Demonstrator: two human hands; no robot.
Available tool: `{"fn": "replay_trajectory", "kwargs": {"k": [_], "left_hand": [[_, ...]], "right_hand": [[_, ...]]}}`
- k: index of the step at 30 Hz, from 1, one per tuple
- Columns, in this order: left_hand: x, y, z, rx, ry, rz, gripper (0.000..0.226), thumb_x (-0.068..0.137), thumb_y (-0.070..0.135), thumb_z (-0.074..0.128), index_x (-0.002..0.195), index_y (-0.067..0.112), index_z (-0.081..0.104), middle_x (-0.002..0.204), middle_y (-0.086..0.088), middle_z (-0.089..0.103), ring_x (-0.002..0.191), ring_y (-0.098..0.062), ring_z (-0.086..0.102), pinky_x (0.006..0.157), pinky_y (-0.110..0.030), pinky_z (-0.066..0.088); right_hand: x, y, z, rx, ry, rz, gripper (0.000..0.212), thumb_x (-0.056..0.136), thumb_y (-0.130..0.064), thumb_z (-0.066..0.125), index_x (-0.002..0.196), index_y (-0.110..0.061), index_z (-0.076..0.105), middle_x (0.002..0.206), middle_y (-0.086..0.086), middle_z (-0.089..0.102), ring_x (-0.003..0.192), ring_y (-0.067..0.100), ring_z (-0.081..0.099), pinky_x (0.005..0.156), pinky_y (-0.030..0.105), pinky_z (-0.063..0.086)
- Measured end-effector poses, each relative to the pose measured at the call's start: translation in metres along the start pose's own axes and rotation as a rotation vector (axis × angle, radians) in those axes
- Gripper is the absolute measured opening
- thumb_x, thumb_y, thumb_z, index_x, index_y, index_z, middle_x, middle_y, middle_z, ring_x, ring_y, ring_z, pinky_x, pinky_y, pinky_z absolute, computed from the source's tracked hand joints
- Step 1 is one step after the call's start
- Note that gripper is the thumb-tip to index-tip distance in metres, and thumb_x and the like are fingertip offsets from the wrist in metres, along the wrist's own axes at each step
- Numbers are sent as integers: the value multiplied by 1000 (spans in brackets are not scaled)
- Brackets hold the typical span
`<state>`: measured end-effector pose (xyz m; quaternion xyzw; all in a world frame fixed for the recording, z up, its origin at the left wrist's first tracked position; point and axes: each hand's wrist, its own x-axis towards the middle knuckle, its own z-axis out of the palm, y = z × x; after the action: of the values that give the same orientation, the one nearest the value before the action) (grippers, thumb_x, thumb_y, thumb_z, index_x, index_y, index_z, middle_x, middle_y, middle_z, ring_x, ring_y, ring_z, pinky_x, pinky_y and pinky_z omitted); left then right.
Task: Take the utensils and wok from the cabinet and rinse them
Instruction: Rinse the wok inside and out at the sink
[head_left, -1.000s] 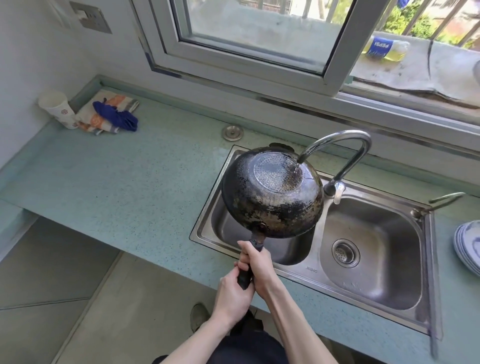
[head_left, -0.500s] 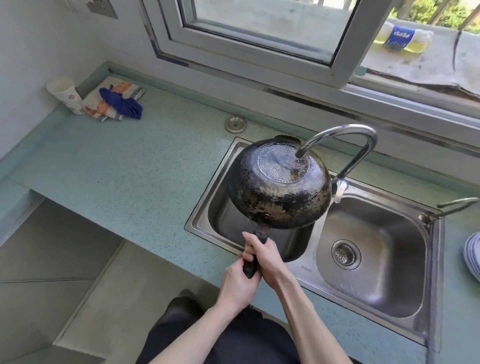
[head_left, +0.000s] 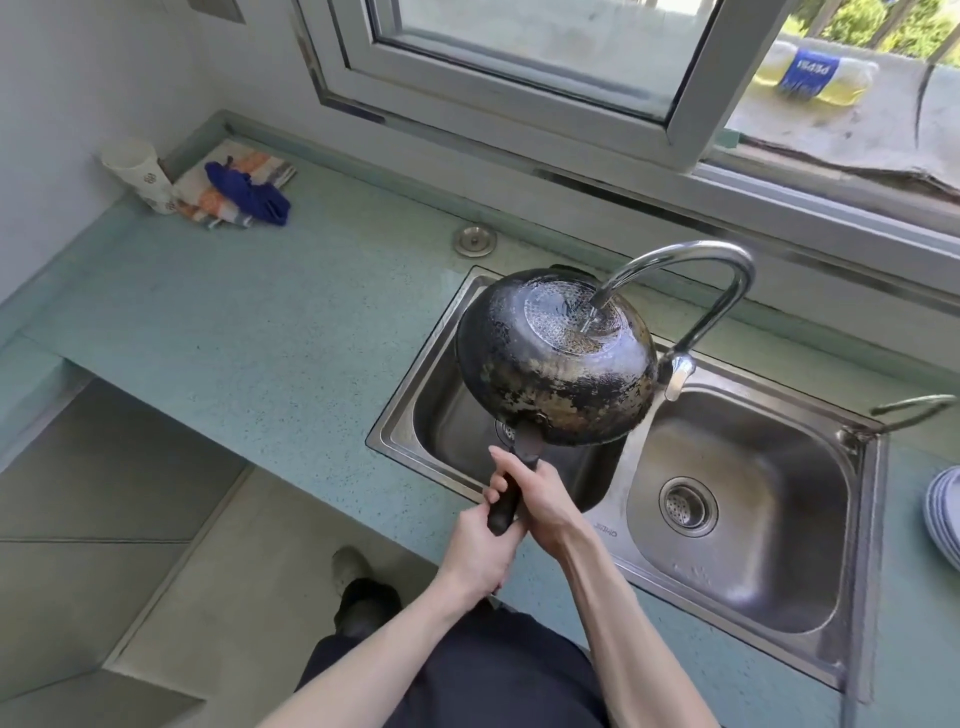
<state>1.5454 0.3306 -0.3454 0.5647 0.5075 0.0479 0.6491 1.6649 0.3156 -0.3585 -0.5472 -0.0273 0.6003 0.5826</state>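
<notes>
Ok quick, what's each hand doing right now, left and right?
Left hand: grips the lower end of the wok handle.
Right hand: grips the same handle higher up, holding the wok upside down under the faucet.

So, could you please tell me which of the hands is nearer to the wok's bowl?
Right. The right hand grips the handle just below the wok; the left hand grips the handle's end, farther away.

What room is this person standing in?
Most likely a home kitchen. There's a steel double sink with a curved tap set in a green countertop, both hands hold a blackened wok under the water, and plates are stacked at the right edge.
</notes>
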Motion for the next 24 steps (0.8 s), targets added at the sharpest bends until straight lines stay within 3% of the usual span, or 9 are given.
{"fn": "replay_trajectory", "kwargs": {"k": [5, 9, 13, 19, 24], "left_hand": [[1, 0, 1, 25, 15, 10, 26, 95, 34, 69, 88, 10, 64, 49, 1, 57, 43, -24, 55, 43, -33, 44], [-1, -1, 3, -40, 12, -10, 26, 96, 30, 70, 86, 8, 62, 51, -1, 52, 41, -21, 48, 42, -30, 38], [-1, -8, -3, -63, -4, -27, 30, 96, 30, 70, 81, 7, 59, 51, -4, 46, 39, -21, 43, 42, -30, 36], [0, -16, -21, 6, 23, -28, 23, 96, 29, 67, 77, 15, 64, 51, 3, 54, 44, -18, 49, 47, -31, 38], [1, -21, -31, 146, -3, 44, 15, 94, 27, 68, 79, 21, 68, 56, 10, 65, 49, -4, 56, 49, -19, 40]], "right_hand": [[-1, -2, 3, 24, 44, 15, 30, 94, -22, 74, 76, -17, 51, 65, 5, 45, 59, 21, 47, 67, 36, 42], [-2, -2, 6, -20, 70, 4, 30, 94, -18, 72, 76, -16, 47, 65, 5, 42, 57, 20, 45, 63, 34, 43], [-6, 2, 14, -96, 81, -9, 27, 92, -18, 72, 78, -15, 49, 65, 6, 46, 59, 21, 48, 67, 38, 45], [-9, 9, 29, -148, 112, -30, 28, 92, -21, 72, 75, -11, 53, 68, 11, 51, 60, 20, 52, 66, 35, 48], [-9, 16, 41, -139, 227, -10, 40, 88, -33, 79, 64, -17, 51, 60, 7, 49, 56, 20, 49, 62, 34, 44]]}}
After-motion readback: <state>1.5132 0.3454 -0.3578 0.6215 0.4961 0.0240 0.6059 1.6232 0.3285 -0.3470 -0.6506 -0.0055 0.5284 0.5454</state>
